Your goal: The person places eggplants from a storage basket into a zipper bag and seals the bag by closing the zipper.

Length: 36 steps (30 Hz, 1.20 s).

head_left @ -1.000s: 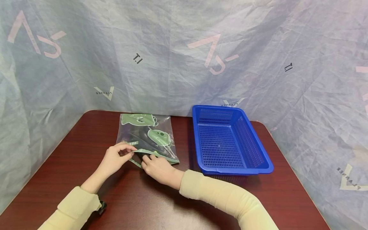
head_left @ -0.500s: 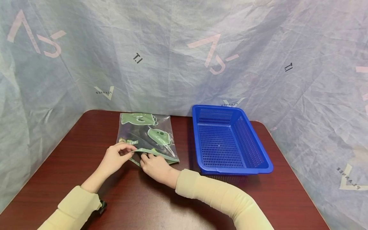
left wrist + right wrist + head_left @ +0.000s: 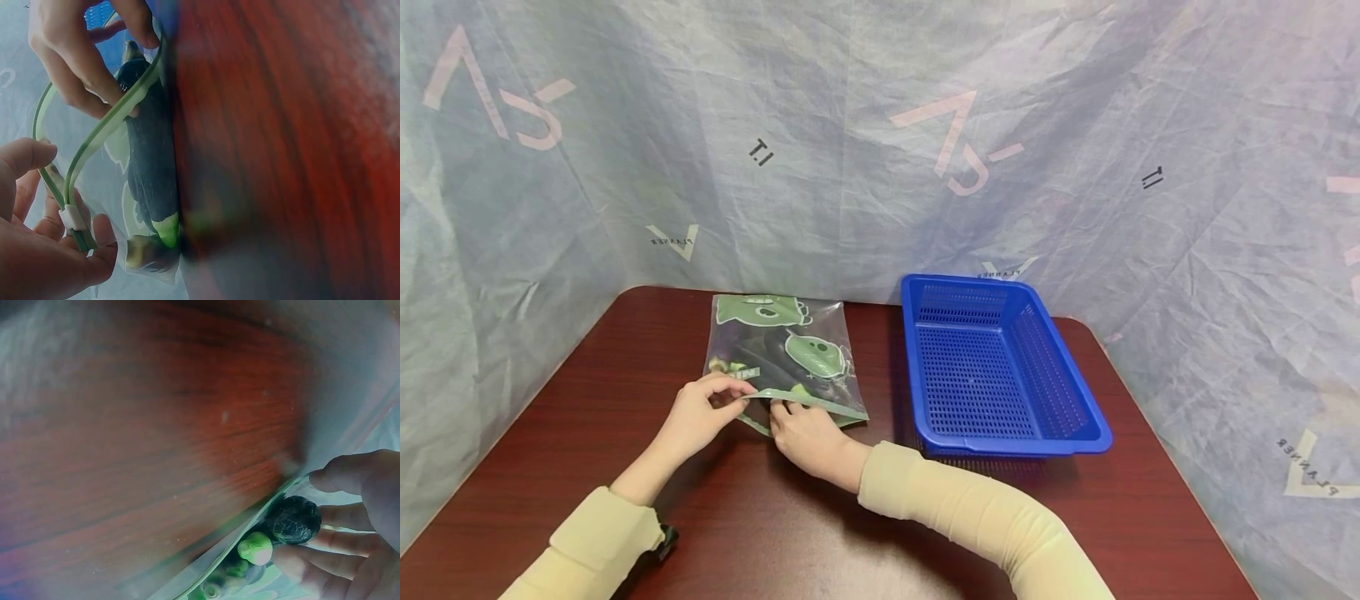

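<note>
A clear zip bag with green cartoon prints lies at the back left of the table, its green-edged mouth parted toward me. Beside the slider, my left hand pinches the mouth's left corner. Inside the bag is a long dark eggplant, with paler green pieces near it. My right hand has its fingertips in the mouth. In the right wrist view those fingers reach beside the eggplant's dark round end, with the thumb apart near the bag's edge. The bag film and the hand partly hide the contents.
A blue perforated basket stands to the right of the bag. The dark red wooden table extends in front of both. Behind and at the sides hangs a grey printed cloth.
The right hand has shifted slightly left and deeper into the bag mouth. The green pieces show a little more through the film. The left hand keeps its pinch in the same place.
</note>
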Motion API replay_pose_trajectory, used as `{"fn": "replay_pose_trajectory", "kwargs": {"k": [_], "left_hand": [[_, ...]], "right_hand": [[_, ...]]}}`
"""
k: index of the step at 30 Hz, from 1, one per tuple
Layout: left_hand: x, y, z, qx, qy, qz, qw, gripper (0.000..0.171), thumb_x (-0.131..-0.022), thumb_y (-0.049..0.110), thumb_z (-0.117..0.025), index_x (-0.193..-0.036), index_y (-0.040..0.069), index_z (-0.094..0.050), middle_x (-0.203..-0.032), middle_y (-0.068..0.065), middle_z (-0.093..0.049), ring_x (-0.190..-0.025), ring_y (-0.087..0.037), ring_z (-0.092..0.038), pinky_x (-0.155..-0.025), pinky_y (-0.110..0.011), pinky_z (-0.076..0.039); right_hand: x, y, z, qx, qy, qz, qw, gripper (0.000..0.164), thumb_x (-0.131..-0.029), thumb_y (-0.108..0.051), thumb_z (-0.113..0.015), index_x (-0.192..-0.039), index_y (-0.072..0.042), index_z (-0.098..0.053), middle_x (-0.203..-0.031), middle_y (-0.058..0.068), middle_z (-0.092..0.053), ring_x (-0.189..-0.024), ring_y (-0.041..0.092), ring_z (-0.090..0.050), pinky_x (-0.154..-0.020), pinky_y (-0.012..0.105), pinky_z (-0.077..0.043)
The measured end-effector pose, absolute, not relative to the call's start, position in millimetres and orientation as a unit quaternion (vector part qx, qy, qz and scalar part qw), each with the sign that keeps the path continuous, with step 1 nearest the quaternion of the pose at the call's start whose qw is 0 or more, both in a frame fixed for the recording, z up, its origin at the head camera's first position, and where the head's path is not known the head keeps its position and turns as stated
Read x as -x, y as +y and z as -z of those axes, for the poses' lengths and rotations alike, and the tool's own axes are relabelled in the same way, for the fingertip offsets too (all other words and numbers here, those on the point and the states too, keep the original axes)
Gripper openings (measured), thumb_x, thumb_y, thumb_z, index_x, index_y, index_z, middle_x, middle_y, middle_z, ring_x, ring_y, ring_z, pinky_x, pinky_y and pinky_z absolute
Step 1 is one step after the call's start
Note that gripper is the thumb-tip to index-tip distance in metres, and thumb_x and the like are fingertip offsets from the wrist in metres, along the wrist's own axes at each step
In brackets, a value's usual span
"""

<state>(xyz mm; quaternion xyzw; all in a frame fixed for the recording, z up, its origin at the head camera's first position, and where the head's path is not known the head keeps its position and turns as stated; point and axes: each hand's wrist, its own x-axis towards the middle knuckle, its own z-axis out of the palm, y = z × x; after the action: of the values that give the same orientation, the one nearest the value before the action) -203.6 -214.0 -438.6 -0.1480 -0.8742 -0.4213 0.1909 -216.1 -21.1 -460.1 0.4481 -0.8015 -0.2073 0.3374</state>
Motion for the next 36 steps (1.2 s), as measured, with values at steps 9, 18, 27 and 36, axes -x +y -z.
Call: {"fn": "replay_pose_trajectory", "kwargs": {"k": [9, 18, 27, 36], "left_hand": [[203, -214, 437, 0.153, -0.875, 0.420, 0.187, 0.020, -0.073, 0.000, -0.067, -0.086, 0.017, -0.068, -0.077, -0.005, -0.060, -0.069, -0.008, -0.051, -0.056, -0.018, -0.042], [198, -220, 441, 0.168, -0.905, 0.328, 0.211, 0.023, -0.069, 0.003, -0.071, -0.084, 0.020, -0.068, -0.075, 0.008, -0.056, -0.072, -0.005, -0.050, -0.061, -0.021, -0.044], [189, -230, 442, 0.191, -0.936, 0.233, 0.184, 0.026, -0.067, 0.009, -0.072, -0.090, 0.022, -0.066, -0.077, 0.010, -0.053, -0.074, -0.011, -0.045, -0.063, -0.031, -0.032], [180, -247, 445, 0.217, -0.952, 0.136, 0.166, 0.030, -0.064, 0.016, -0.077, -0.090, 0.022, -0.065, -0.087, 0.009, -0.053, -0.081, -0.013, -0.045, -0.065, -0.031, -0.031]], "right_hand": [[210, -12, 452, -0.456, -0.800, 0.204, 0.333, 0.028, -0.085, -0.025, -0.048, -0.109, -0.017, -0.062, -0.111, -0.001, -0.056, -0.081, 0.010, -0.056, -0.048, 0.021, -0.042], [195, -7, 440, -0.509, -0.791, 0.147, 0.307, 0.008, -0.081, -0.021, -0.053, -0.085, -0.020, -0.060, -0.087, -0.005, -0.052, -0.072, 0.011, -0.050, -0.050, 0.021, -0.041], [191, -12, 429, -0.524, -0.781, 0.099, 0.325, 0.008, -0.083, -0.017, -0.049, -0.079, -0.019, -0.056, -0.081, -0.006, -0.051, -0.070, 0.010, -0.050, -0.046, 0.020, -0.040], [193, -28, 421, -0.522, -0.789, 0.077, 0.315, 0.008, -0.083, -0.017, -0.048, -0.083, -0.018, -0.056, -0.083, -0.006, -0.051, -0.075, 0.012, -0.050, -0.051, 0.020, -0.040]]}}
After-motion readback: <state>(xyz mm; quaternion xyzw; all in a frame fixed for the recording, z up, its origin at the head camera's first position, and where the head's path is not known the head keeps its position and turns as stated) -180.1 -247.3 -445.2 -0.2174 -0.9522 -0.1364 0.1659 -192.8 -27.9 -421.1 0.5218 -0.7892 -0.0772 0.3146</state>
